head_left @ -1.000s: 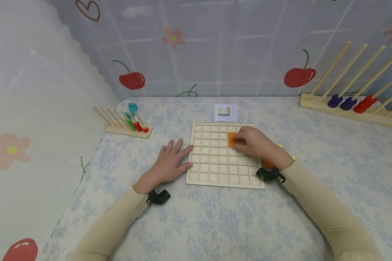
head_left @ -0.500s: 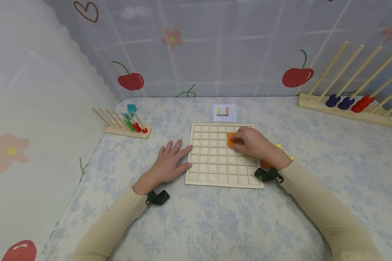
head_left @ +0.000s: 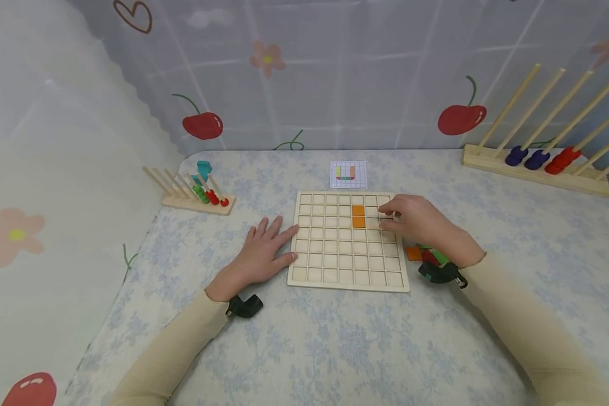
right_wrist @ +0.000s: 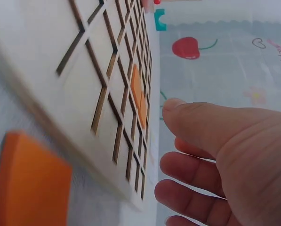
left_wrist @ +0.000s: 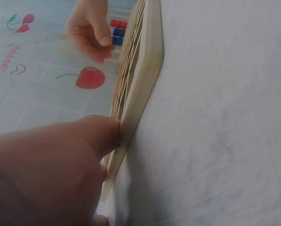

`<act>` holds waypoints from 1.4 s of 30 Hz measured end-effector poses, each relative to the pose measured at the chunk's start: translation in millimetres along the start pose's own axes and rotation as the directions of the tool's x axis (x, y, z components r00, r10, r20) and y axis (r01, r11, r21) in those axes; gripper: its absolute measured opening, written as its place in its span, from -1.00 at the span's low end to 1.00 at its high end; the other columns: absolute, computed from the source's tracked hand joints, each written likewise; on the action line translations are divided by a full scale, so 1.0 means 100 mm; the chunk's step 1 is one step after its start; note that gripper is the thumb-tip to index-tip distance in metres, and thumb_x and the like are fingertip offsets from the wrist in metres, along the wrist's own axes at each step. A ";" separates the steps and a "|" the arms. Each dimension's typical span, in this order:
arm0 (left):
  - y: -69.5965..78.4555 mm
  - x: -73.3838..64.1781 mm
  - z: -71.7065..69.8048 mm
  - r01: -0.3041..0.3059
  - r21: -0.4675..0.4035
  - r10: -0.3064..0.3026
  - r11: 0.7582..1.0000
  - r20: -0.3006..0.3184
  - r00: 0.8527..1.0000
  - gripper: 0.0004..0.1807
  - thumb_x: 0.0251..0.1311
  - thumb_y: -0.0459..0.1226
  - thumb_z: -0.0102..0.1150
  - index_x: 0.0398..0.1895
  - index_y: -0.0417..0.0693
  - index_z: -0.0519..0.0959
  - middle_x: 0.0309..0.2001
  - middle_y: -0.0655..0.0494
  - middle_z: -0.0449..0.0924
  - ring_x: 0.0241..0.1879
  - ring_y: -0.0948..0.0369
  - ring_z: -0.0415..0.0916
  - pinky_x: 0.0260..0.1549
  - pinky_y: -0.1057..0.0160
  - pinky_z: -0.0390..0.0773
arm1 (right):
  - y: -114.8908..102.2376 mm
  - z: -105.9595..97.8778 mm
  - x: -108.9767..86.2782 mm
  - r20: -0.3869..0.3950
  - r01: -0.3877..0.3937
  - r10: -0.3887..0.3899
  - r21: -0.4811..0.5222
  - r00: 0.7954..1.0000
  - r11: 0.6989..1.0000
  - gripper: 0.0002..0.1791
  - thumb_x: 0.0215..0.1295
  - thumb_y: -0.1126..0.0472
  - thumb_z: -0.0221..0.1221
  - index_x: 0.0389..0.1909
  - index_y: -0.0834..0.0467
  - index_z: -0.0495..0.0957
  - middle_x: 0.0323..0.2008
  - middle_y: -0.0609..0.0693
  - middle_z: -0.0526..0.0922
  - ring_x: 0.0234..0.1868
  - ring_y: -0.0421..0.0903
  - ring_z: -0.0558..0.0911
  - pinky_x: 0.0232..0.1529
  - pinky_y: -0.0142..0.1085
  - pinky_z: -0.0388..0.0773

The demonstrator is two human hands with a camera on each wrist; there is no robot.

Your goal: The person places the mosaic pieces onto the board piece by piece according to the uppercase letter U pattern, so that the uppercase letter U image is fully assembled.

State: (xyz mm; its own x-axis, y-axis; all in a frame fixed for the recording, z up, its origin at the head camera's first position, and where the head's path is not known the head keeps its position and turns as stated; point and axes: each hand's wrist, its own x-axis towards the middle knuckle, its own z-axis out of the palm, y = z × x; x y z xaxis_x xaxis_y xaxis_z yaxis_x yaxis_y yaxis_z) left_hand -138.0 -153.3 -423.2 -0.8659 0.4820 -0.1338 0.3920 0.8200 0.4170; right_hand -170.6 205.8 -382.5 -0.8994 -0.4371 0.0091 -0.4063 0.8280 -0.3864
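A wooden grid board (head_left: 345,248) lies on the table, with two orange square tiles (head_left: 358,216) set one above the other in its cells. My left hand (head_left: 261,254) lies spread at the board's left edge, thumb and forefinger touching the rim; the left wrist view shows the thumb (left_wrist: 100,134) against that edge. Above the board's upper right part hovers my right hand (head_left: 418,223), its fingers loosely bent and apart from the tiles. In the right wrist view nothing sits between its thumb (right_wrist: 192,115) and fingers.
Right of the board lie a loose orange tile (head_left: 413,254) and several green and red pieces (head_left: 438,256), partly hidden by the right wrist. Behind the board is a pattern card (head_left: 348,175). A small bead abacus (head_left: 200,204) stands left, a larger one (head_left: 538,172) far right.
My right hand has let go of the lower orange tile and moved right, uncovering both tiles in the board. The left hand stays where it was.
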 end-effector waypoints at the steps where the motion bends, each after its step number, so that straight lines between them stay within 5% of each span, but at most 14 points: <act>1: 0.00 0.00 0.00 0.000 0.001 0.000 1.000 0.000 1.000 -0.30 0.49 0.01 0.06 0.61 0.06 0.20 0.64 -0.28 -0.12 0.61 -0.35 -0.31 0.47 -0.46 -0.16 | 0.02 -0.02 -0.04 0.002 -0.007 0.007 -0.007 1.000 1.000 -0.63 0.29 0.19 0.38 0.05 0.30 0.70 -0.10 0.16 0.76 -0.15 0.05 0.66 -0.06 -0.02 0.64; 19: -0.02 -0.01 0.01 -0.003 0.008 0.003 1.000 -0.010 1.000 -0.30 0.49 0.03 0.05 0.61 0.08 0.19 0.64 -0.28 -0.11 0.61 -0.35 -0.30 0.46 -0.46 -0.15 | 0.22 -0.10 -0.55 -0.026 -0.035 0.033 -0.072 0.999 0.997 -0.61 0.24 0.18 0.42 0.01 0.32 0.71 -0.13 0.18 0.76 -0.19 0.04 0.67 -0.08 0.03 0.67; 42: -0.03 0.01 0.03 0.002 -0.003 -0.002 1.000 -0.008 1.000 -0.30 0.49 0.02 0.05 0.61 0.09 0.19 0.64 -0.26 -0.12 0.62 -0.34 -0.32 0.47 -0.45 -0.18 | 0.23 -0.02 -0.75 -0.020 0.001 -0.003 -0.084 1.000 0.996 -0.67 0.18 0.22 0.45 -0.06 0.28 0.74 -0.22 0.10 0.73 -0.29 -0.08 0.63 -0.23 -0.10 0.62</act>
State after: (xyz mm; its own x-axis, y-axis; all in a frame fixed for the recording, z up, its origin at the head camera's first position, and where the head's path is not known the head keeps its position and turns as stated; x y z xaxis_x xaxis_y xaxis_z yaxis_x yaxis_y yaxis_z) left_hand -139.5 -154.1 -427.0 -0.8691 0.4780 -0.1270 0.3895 0.8198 0.4198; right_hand -113.1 258.8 -390.2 -0.9012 -0.4324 0.0292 -0.4197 0.8540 -0.3073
